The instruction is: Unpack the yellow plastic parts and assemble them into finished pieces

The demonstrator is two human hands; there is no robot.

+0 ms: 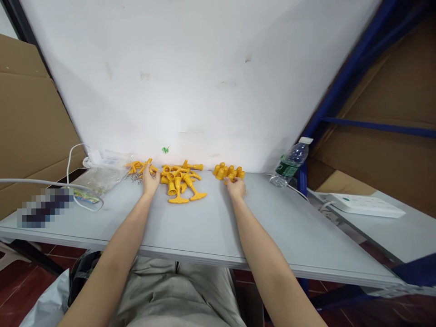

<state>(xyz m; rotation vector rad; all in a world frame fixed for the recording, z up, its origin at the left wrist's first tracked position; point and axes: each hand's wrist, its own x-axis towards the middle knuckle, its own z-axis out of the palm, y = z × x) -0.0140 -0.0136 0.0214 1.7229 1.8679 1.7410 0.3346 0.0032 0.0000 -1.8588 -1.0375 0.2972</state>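
My left hand (151, 181) reaches to the left heap of thin yellow plastic pieces (135, 166), with fingers stretched out and the thumb apart. Small silver screws (136, 178) lie scattered beside it. Between my hands is a pile of yellow T-shaped plastic handles (177, 198) with hollow round ends. My right hand (236, 188) is at the front of a group of upright yellow cup-shaped caps (221, 172), its fingertips closed around one yellow cap (226, 180). The fingers partly hide that cap.
A clear water bottle (289, 164) leans against the blue frame (301, 181) at the right. Plastic bags (105, 177) and a white cable (69, 163) lie at the left. A white power strip (368, 205) rests on the neighbouring surface. The white wall (204, 91) borders the table's back.
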